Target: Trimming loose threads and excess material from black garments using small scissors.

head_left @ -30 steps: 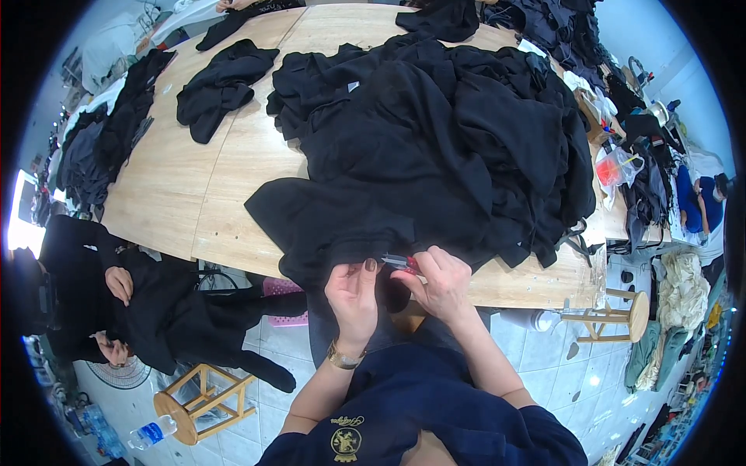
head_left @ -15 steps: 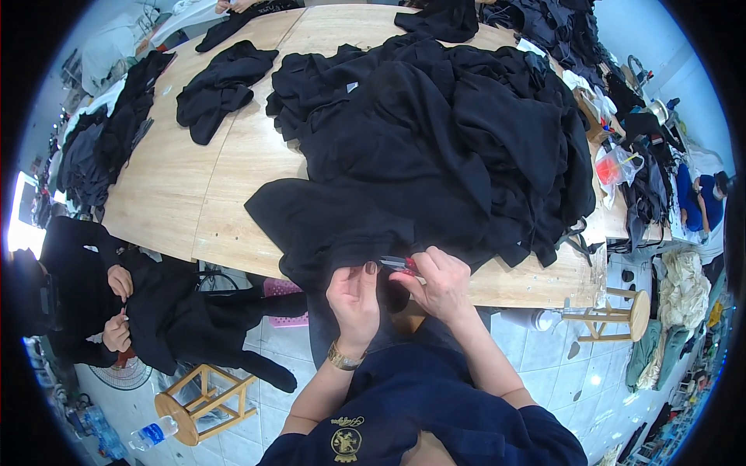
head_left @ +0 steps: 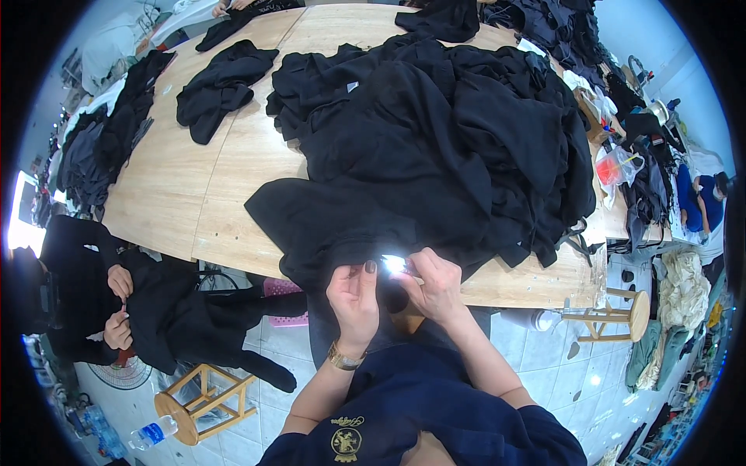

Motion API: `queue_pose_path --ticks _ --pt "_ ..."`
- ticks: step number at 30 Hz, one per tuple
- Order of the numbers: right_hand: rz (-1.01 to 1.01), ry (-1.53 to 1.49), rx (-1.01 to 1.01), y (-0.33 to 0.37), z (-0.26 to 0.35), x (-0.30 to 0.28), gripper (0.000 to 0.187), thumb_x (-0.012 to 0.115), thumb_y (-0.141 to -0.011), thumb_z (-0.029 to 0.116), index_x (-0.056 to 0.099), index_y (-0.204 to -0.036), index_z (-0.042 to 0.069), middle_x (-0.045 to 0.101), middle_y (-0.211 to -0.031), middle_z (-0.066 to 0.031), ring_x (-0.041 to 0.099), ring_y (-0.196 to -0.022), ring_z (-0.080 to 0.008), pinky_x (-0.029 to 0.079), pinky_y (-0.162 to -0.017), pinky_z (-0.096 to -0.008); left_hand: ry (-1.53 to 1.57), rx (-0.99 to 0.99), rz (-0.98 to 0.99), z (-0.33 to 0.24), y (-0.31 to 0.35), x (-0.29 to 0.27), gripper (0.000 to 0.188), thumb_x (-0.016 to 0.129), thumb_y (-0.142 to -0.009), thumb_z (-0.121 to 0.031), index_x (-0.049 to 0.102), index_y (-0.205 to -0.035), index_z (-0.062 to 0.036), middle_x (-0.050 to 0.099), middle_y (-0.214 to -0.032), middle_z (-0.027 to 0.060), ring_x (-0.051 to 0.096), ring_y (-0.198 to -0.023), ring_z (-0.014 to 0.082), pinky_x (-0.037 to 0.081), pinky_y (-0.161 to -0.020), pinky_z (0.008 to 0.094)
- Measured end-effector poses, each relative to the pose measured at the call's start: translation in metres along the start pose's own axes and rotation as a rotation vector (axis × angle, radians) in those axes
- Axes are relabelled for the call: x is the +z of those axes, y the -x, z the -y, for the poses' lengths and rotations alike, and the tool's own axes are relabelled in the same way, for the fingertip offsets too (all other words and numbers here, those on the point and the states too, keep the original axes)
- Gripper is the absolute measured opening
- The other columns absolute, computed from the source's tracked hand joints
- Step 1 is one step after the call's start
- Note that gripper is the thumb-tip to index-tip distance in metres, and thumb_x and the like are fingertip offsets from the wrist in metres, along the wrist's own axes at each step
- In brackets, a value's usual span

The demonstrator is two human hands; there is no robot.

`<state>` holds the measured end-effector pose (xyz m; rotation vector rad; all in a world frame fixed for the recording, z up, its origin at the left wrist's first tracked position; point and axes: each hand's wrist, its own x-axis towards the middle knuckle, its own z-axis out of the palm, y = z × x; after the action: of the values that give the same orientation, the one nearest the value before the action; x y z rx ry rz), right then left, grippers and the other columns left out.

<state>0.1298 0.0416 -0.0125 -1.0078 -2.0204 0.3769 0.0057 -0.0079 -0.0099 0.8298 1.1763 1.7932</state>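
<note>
**Pinching a black garment (head_left: 342, 233), gripping snips (head_left: 395, 264)**

Holding the garment's near edge between thumb and fingers of the left hand (head_left: 353, 299), narrowly closed. Gripping the snips in the curled right hand (head_left: 437, 283), just beside the left thumb. Cannot tell the opening of the blades through white glare. Handling the garment at the near edge of a pale wooden table (head_left: 163, 179), in front of a heap of black clothes (head_left: 451, 116); cannot tell the border between both. Wearing a navy top (head_left: 435, 396) and a gold-coloured wristwatch (head_left: 346, 357). Having at the left a co-worker (head_left: 74, 248) with both hands on black cloth (head_left: 175, 326), plus a wooden stool (head_left: 203, 404) beside a clear plastic bottle (head_left: 153, 432).
</note>
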Motion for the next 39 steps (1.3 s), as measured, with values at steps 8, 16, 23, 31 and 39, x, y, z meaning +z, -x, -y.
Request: queue_pose_path --ticks 8,16,23,31,39 --pt "0.017 0.074 -0.035 0.0 -0.004 -0.003 0.034 0.069 -0.074 0.037 0.055 -0.07 0.006 0.05 -0.063 -0.0043 0.052 -0.049 -0.0195 0.04 -0.045 -0.0285 0.047 -0.004 -0.036 0.001 -0.001 0.0 0.011 0.056 -0.089 -0.008 0.055 -0.092 0.0023 0.061 -0.088 0.0064 0.057 -0.08 0.009 0.045 -0.073 0.0211" --pt "0.017 -0.139 0.146 0.002 0.001 -0.005 0.031 0.073 -0.073 0.028 0.055 -0.077 0.003 0.053 -0.066 -0.006 0.054 -0.051 -0.0211 0.043 -0.048 -0.028 0.078 0.002 -0.046 -0.001 -0.002 0.004 0.013 0.057 -0.089 -0.008 0.055 -0.094 0.0039 0.062 -0.089 0.0083 0.058 -0.082 0.0096 0.045 -0.073 0.0211" --pt "-0.072 -0.312 0.161 -0.008 0.019 0.002 0.023 0.071 -0.071 0.002 0.06 -0.091 0.0 0.061 -0.074 -0.0082 0.058 -0.057 -0.0155 0.045 -0.052 -0.0239 -0.115 0.009 0.029 0.0 0.006 -0.002 0.016 0.055 -0.09 -0.006 0.054 -0.1 0.0058 0.06 -0.097 0.0088 0.058 -0.09 0.0116 0.047 -0.084 0.0258" --pt "-0.095 -0.367 0.232 -0.007 0.025 0.007 0.014 0.062 -0.077 -0.002 0.057 -0.09 0.0 0.058 -0.066 -0.0043 0.054 -0.052 -0.0092 0.042 -0.046 -0.0216 -0.131 0.045 -0.019 0.003 0.007 0.006 0.012 0.057 -0.086 0.001 0.054 -0.096 0.0062 0.06 -0.093 0.0091 0.058 -0.084 0.0089 0.047 -0.076 0.0207" --pt "0.128 -1.298 0.827 -0.007 0.019 0.003 0.005 0.053 -0.09 0.008 0.053 -0.09 0.003 0.046 -0.06 0.0048 0.039 -0.046 -0.0021 0.026 -0.041 -0.0173 -0.074 0.039 -0.001 0.004 0.002 0.002 0.011 0.056 -0.088 -0.001 0.054 -0.097 0.0046 0.06 -0.094 0.0081 0.057 -0.087 0.0093 0.047 -0.077 0.0216"
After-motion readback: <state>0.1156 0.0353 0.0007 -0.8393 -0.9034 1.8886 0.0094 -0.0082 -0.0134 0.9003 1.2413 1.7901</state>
